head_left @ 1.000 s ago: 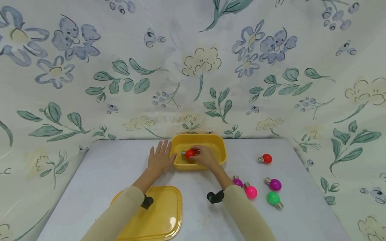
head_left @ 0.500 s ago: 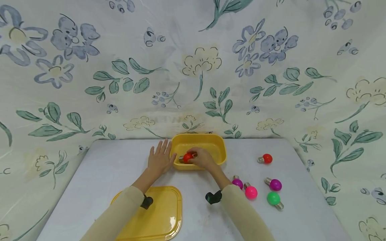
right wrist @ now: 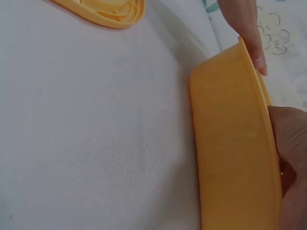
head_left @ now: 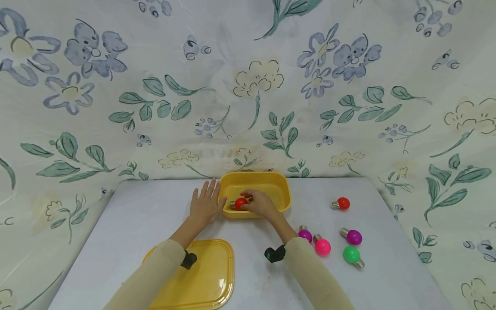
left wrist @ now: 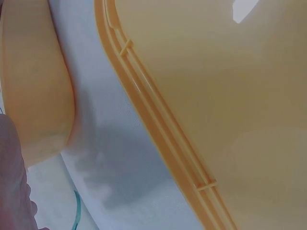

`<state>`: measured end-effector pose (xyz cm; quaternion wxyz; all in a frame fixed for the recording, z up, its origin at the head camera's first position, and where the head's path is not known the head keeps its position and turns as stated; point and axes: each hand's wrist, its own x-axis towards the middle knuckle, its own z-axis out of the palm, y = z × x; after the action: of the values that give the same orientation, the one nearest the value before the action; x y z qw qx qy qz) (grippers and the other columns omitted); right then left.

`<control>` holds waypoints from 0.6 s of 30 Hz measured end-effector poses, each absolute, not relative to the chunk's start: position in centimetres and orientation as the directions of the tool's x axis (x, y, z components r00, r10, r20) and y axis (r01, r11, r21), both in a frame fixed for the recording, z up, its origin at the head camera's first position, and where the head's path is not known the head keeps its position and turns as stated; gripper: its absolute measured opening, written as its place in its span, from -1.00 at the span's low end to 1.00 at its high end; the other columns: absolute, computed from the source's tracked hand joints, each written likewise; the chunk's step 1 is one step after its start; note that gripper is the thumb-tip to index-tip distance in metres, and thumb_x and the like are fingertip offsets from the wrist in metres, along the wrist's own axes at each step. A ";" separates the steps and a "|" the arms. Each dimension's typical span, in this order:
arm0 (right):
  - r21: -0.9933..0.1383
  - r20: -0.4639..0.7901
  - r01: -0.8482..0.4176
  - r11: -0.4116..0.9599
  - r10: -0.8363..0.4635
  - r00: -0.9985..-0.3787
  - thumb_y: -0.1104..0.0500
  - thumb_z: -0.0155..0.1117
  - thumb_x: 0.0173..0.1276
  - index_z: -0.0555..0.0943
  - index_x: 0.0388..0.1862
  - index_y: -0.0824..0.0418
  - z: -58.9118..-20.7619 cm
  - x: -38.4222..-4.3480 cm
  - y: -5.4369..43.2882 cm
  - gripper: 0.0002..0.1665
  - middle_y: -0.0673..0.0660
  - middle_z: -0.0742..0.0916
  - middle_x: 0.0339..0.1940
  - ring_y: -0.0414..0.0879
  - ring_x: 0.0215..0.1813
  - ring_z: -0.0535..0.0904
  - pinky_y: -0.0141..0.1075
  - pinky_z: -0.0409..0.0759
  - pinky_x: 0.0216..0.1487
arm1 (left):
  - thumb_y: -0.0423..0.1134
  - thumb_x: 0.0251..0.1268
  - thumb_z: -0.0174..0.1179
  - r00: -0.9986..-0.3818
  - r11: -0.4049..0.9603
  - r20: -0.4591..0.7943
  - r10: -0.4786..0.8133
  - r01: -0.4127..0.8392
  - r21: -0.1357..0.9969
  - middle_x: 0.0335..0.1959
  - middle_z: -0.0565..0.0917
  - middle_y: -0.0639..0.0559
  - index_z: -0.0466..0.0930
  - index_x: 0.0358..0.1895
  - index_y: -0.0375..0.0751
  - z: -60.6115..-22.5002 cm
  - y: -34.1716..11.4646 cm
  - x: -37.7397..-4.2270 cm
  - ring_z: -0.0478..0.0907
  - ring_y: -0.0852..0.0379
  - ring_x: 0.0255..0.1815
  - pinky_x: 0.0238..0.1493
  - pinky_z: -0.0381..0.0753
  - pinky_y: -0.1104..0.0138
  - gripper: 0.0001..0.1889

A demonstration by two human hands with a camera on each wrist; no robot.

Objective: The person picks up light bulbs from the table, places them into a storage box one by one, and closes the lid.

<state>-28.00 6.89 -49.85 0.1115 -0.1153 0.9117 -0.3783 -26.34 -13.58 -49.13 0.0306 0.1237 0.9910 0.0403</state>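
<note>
A yellow plastic container [head_left: 280, 189] stands at the table's back edge. Inside it, near the front left corner, lies a red light bulb [head_left: 240, 203] with its metal base pointing left. My right hand [head_left: 261, 203] reaches in over the front rim, its thumb close beside the bulb and its fingers spread above it. In the right wrist view, the container's wall [right wrist: 230, 143] hides most of the fingers of that right hand [right wrist: 292, 139]. My left hand [head_left: 204, 206] lies flat with fingers straight, its thumb at the container's left side.
A yellow lid [head_left: 205, 275] lies on the table at front left, partly under the left sleeve. To the right are another red bulb [head_left: 343, 203], purple bulbs [head_left: 354, 237], a pink bulb [head_left: 322, 247] and a green bulb [head_left: 351, 255]. A floral cloth [head_left: 248, 103] hangs behind.
My right hand has brought the red bulb down toward the container's front left corner, and its fingers have since loosened from it. The left hand has stayed in place.
</note>
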 end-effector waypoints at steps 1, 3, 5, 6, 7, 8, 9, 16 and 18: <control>-0.718 -0.116 -0.122 0.686 -0.291 -0.950 0.20 0.42 0.34 0.63 0.21 0.13 -49.8 -28.0 6.9 -0.55 0.12 0.70 0.12 0.02 0.13 0.61 -0.19 0.58 0.16 | 0.10 0.63 -0.31 -0.967 0.966 -0.051 0.248 0.243 0.086 0.61 -0.06 -0.25 -0.09 0.60 -0.32 -49.1 -13.6 -26.3 -0.17 -0.22 0.60 0.46 -0.12 -0.20 -0.29; -0.723 -0.114 -0.117 0.680 -0.284 -0.952 0.18 0.42 0.34 0.62 0.21 0.13 -49.8 -28.0 6.9 -0.55 0.12 0.69 0.13 0.02 0.13 0.61 -0.19 0.58 0.15 | 0.10 0.63 -0.31 -0.967 0.966 -0.052 0.249 0.244 0.082 0.61 -0.07 -0.25 -0.09 0.60 -0.32 -49.0 -13.6 -26.3 -0.17 -0.22 0.60 0.46 -0.12 -0.20 -0.29; -0.732 -0.112 -0.111 0.673 -0.279 -0.954 0.17 0.43 0.34 0.62 0.21 0.14 -49.9 -28.0 6.9 -0.55 0.12 0.69 0.12 0.02 0.14 0.61 -0.19 0.58 0.15 | 0.09 0.64 -0.31 -0.967 0.966 -0.052 0.249 0.244 0.087 0.61 -0.07 -0.25 -0.09 0.60 -0.32 -49.0 -13.6 -26.3 -0.18 -0.22 0.60 0.47 -0.14 -0.20 -0.29; -0.735 -0.108 -0.111 0.669 -0.277 -0.955 0.16 0.42 0.34 0.62 0.21 0.14 -49.9 -28.0 6.9 -0.55 0.12 0.69 0.12 0.03 0.14 0.61 -0.18 0.58 0.15 | 0.09 0.64 -0.31 -0.967 0.966 -0.049 0.249 0.244 0.084 0.61 -0.07 -0.25 -0.09 0.60 -0.33 -48.9 -13.6 -26.3 -0.17 -0.22 0.60 0.47 -0.13 -0.20 -0.29; -0.739 -0.105 -0.112 0.664 -0.278 -0.955 0.16 0.43 0.34 0.62 0.21 0.14 -49.9 -28.0 6.9 -0.54 0.12 0.69 0.12 0.03 0.14 0.61 -0.18 0.58 0.15 | 0.09 0.64 -0.31 -0.967 0.966 -0.046 0.249 0.245 0.082 0.61 -0.07 -0.26 -0.08 0.60 -0.33 -48.9 -13.6 -26.3 -0.16 -0.22 0.60 0.47 -0.13 -0.20 -0.29; -0.745 -0.102 -0.112 0.658 -0.278 -0.955 0.15 0.43 0.34 0.61 0.21 0.15 -49.9 -28.0 7.0 -0.54 0.12 0.69 0.12 0.03 0.14 0.61 -0.17 0.58 0.15 | 0.09 0.63 -0.31 -0.967 0.966 -0.043 0.249 0.245 0.080 0.61 -0.06 -0.26 -0.08 0.60 -0.33 -48.9 -13.6 -26.3 -0.15 -0.22 0.60 0.47 -0.13 -0.20 -0.29; -0.750 -0.100 -0.111 0.652 -0.278 -0.955 0.15 0.42 0.34 0.61 0.21 0.15 -49.9 -28.0 7.0 -0.54 0.12 0.69 0.12 0.04 0.14 0.61 -0.17 0.58 0.15 | 0.09 0.63 -0.31 -0.967 0.966 -0.040 0.250 0.246 0.077 0.61 -0.06 -0.25 -0.08 0.59 -0.33 -48.9 -13.6 -26.3 -0.14 -0.22 0.59 0.47 -0.12 -0.20 -0.29; -0.811 -0.063 -0.107 0.575 -0.268 -0.961 0.16 0.39 0.37 0.62 0.21 0.19 -49.8 -28.0 7.7 -0.56 0.13 0.69 0.15 0.04 0.15 0.60 -0.17 0.59 0.14 | 0.11 0.63 -0.31 -0.969 0.968 -0.042 0.244 0.241 0.067 0.61 -0.06 -0.25 -0.09 0.60 -0.32 -49.2 -13.6 -26.3 -0.15 -0.21 0.60 0.47 -0.13 -0.19 -0.28; -0.829 -0.042 -0.113 0.548 -0.262 -0.964 0.17 0.37 0.39 0.62 0.20 0.22 -49.7 -27.9 8.0 -0.58 0.14 0.69 0.14 0.05 0.15 0.61 -0.17 0.59 0.14 | 0.11 0.63 -0.31 -0.969 0.969 -0.044 0.244 0.241 0.063 0.61 -0.06 -0.25 -0.09 0.60 -0.32 -49.3 -13.5 -26.3 -0.15 -0.21 0.60 0.47 -0.13 -0.19 -0.28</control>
<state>-27.91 7.97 -49.75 0.0807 -0.1070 0.8762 -0.4630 -26.35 -13.54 -49.28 0.0255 0.1220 0.9918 0.0285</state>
